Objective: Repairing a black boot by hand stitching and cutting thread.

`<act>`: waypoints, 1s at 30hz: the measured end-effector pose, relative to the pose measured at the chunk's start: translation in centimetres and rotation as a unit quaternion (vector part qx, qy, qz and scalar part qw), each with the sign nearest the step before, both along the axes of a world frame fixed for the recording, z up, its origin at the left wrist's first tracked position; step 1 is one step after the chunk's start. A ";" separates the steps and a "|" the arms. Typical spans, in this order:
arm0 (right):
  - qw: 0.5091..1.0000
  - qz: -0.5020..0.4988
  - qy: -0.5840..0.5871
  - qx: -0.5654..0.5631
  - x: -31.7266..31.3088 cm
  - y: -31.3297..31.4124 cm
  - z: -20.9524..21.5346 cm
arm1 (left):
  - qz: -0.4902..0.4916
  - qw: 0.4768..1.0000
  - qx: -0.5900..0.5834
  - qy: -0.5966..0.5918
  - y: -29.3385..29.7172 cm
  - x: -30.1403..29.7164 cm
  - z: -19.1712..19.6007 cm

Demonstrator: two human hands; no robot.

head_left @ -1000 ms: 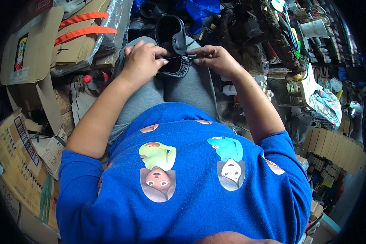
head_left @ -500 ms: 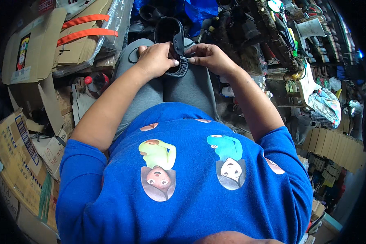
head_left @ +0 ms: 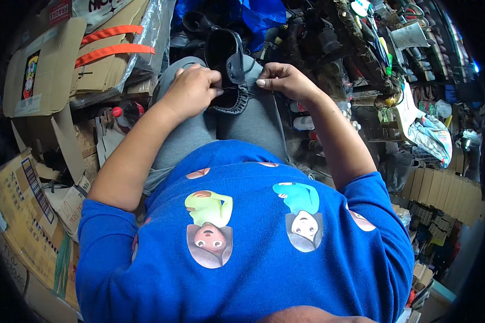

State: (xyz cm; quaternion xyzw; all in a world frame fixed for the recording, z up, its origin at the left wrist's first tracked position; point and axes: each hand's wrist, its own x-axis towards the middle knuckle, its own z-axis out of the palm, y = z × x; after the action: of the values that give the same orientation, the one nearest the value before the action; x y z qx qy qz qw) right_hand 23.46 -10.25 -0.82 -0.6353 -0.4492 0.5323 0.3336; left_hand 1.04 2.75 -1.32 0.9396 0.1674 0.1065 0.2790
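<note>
A black leather shoe upper [head_left: 235,105] with a gathered, stitched edge rests across my thighs, its opening and a strap-like flap [head_left: 235,67] pointing away from me. My left hand [head_left: 195,89] is at its left side, fingers curled together near the rim; what they hold is hidden or too thin to make out. To the right of the upper, my right hand [head_left: 286,82] pinches thumb against forefinger on a fine dark thread [head_left: 253,92] that runs toward the stitched edge.
More dark shoe pieces [head_left: 196,21] and a blue plastic bag [head_left: 264,19] lie beyond my knees. Cardboard boxes [head_left: 43,70] and a red-capped bottle [head_left: 127,112] stand at left. Cluttered shelves [head_left: 409,43] and stacked cardboard [head_left: 442,194] fill the right.
My hands have drawn apart: the right moved right, away from the upper, and the left moved left and slightly down. More of the gathered edge shows.
</note>
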 end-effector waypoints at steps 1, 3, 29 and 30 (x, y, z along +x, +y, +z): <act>0.999 -0.018 0.046 0.002 -0.1 -0.1 -0.2 | 0.001 1.000 0.000 0.001 -0.2 0.1 0.2; 0.998 -0.004 -0.041 0.054 -0.6 -0.6 -0.1 | 0.015 0.994 -0.103 0.044 -0.5 0.6 0.7; 0.731 0.297 -0.586 0.185 -3.4 1.8 4.3 | -0.056 0.997 0.051 -0.015 -0.6 0.2 -0.7; 0.741 0.289 -0.571 0.205 -2.9 1.7 3.9 | -0.052 0.996 0.078 -0.013 -0.5 -0.4 -0.7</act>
State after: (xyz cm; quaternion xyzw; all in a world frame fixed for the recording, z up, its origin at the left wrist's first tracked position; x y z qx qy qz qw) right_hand 20.53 -8.58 3.13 -0.5765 -0.8157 0.0363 -0.0328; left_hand 0.69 2.21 -1.97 0.9643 0.1061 0.1170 0.2124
